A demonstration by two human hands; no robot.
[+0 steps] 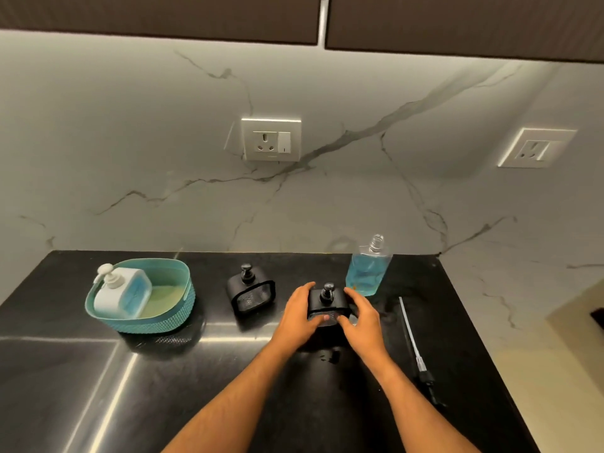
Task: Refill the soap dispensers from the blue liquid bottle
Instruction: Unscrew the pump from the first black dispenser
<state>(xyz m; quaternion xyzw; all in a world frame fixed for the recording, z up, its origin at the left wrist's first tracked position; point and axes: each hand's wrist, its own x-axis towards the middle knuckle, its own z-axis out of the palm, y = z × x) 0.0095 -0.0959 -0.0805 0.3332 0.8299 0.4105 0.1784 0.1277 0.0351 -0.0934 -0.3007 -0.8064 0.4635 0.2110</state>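
A small black soap dispenser (327,300) with a pump top stands on the black counter, gripped from both sides: my left hand (299,317) on its left, my right hand (361,317) on its right. A second black dispenser (251,291) stands to its left, untouched. Behind and to the right stands the clear bottle of blue liquid (367,273), uncapped and about two-thirds full. Its pump with a long tube (413,348) lies on the counter at the right.
A teal basket (183,295) at the left holds a white pump dispenser (122,291) with blue liquid. The marble backsplash carries two wall sockets (271,140). The counter edge (490,348) drops off at the right. Small wet spots lie near my wrists.
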